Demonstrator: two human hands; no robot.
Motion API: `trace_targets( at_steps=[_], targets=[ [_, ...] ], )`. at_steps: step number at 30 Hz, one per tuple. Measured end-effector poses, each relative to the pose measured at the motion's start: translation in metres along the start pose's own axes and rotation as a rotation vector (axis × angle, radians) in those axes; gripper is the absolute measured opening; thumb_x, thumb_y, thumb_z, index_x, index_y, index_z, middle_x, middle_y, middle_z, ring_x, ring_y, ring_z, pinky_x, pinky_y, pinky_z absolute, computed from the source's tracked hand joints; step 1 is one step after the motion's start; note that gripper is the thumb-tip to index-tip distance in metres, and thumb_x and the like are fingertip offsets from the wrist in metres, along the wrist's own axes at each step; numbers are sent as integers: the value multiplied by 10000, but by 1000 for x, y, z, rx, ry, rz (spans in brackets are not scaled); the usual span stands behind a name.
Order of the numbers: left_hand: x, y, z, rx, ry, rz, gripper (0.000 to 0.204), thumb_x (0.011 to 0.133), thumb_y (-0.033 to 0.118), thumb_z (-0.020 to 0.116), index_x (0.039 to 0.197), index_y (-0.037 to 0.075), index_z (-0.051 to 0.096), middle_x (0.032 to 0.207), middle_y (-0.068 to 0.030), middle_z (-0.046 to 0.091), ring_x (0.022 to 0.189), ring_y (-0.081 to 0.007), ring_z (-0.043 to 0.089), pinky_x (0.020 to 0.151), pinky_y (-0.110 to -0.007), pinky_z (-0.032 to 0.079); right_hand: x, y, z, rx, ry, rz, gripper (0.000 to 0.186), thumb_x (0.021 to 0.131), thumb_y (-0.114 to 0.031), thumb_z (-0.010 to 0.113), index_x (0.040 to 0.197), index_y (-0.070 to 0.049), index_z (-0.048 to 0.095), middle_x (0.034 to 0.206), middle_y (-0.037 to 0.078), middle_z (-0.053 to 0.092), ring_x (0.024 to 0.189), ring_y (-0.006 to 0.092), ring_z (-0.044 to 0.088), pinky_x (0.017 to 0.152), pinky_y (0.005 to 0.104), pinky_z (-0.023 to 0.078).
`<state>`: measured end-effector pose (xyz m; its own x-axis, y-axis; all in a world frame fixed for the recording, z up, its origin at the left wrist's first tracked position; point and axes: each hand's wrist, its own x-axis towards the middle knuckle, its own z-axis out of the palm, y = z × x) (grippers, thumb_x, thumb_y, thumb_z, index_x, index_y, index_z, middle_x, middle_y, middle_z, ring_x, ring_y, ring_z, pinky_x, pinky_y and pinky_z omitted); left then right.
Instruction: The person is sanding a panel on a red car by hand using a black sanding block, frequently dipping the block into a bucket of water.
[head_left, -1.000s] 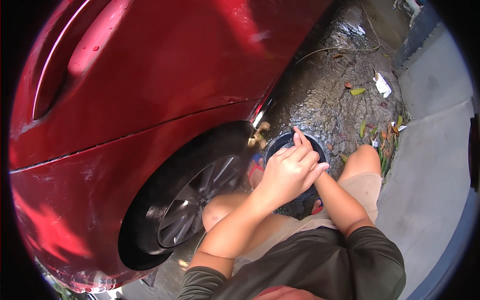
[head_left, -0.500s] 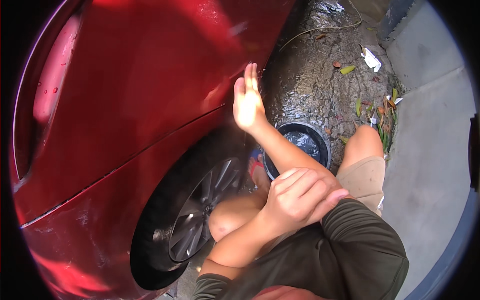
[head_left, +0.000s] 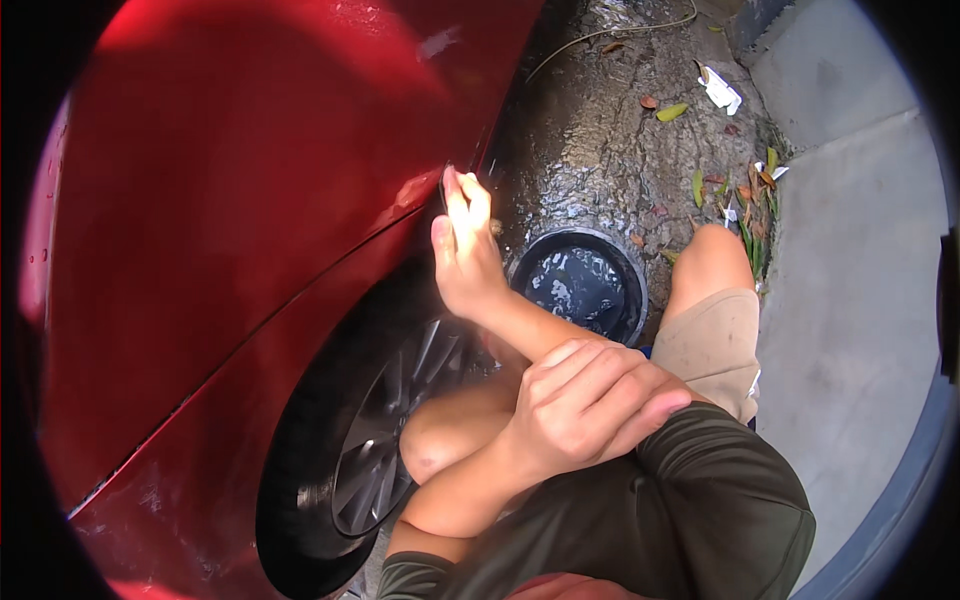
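Observation:
My left hand [head_left: 588, 402] is closed around my right forearm [head_left: 545, 325], just below the dark green sleeve, with its knuckles up. Stretched out to the upper left, my right hand [head_left: 468, 245] is open, its fingers extended and slightly bent, its thumb apart. Its fingertips are at the lower edge of the red car body [head_left: 250, 150], above the wheel; whether they touch the panel I cannot tell. Beneath the right hand is the black tyre [head_left: 300, 440] with its grey spoked rim [head_left: 375, 465]. A dark basin [head_left: 585, 285] of water stands on the ground beside my right forearm.
Wet rough concrete [head_left: 640, 150] stretches ahead, with a thin hose [head_left: 610, 37] across it. Leaves [head_left: 672, 112] and a white scrap [head_left: 719, 92] lie near the grey wall [head_left: 840, 250] on the right. My bent knees [head_left: 712, 265] flank the basin.
My right hand has come down and slightly left, turning, with its fingers more bent. My left hand keeps its hold on the forearm. The view has shifted, and more of the basin shows.

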<state>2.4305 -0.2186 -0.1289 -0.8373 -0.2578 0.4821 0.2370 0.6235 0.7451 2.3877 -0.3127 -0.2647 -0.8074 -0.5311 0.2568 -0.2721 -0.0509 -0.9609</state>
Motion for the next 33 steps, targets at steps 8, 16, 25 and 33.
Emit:
trace_targets(
  at_steps=[8,16,25,33],
  targets=[
    [4,5,3,-17,-40,1,281,795,227,884,843,15,705,785,-57,668,692,-228,684,647,-337,563,7,15,1,53,-16,101,598,1095,-269,389,1512,151,306,1498,340,341,1407,510,350,1196,536,294],
    [7,8,10,-53,-72,3,289,797,229,888,869,16,708,820,-68,681,696,-225,684,659,-330,567,6,13,5,100,-33,165,623,1094,-280,406,1540,133,269,1533,322,298,1436,496,318,1214,528,264],
    [11,0,15,57,-67,-25,265,786,199,883,854,16,705,789,-62,672,700,-221,676,654,-327,560,-9,-35,0,6,-77,-151,574,1072,-224,404,1489,162,322,1506,347,322,1399,475,354,1205,489,289],
    [5,3,18,-25,-60,-50,255,794,195,879,831,15,702,803,-66,676,690,-215,672,632,-326,544,-28,-34,5,72,-107,-128,617,1089,-291,410,1529,126,294,1505,310,333,1409,508,325,1200,544,273]
  ],
)
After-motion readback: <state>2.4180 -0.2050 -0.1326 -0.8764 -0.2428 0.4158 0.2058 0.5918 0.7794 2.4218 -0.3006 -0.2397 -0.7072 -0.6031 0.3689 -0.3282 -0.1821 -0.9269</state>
